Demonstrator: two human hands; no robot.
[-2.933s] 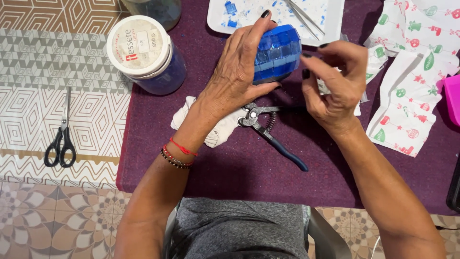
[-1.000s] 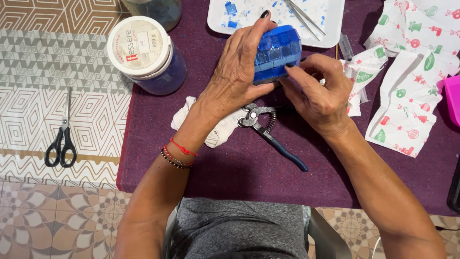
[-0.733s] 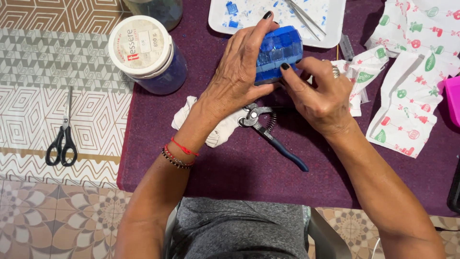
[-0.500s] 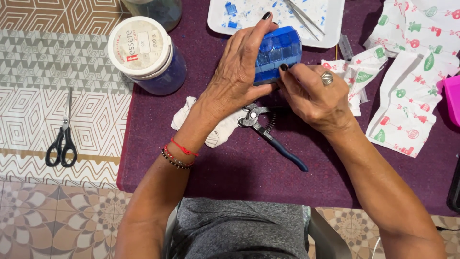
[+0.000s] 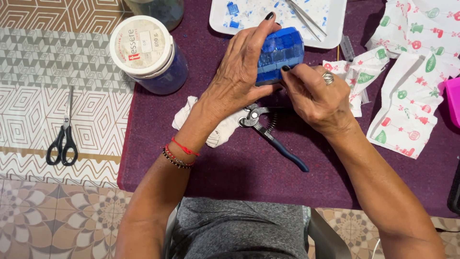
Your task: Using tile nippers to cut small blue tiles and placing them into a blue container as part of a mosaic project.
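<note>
Left hand (image 5: 239,81) grips a blue tiled jar (image 5: 280,52) above the purple bench (image 5: 230,177) while right hand (image 5: 318,98) fingertips press one tile, apparently needing firm, steady pressure.

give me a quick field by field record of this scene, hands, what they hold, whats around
left hand: wraps round a blue tile-covered rounded object, lifted off the table
right hand: fingertips press on the object's lower side
under hands: blue-handled metal nippers beside a crumpled white cloth
surface: purple cloth table cover
far side: white tray with blue tile bits and metal tweezers
left: white-lidded jar of blue pieces; black-handled scissors
right: printed paper napkins
</note>
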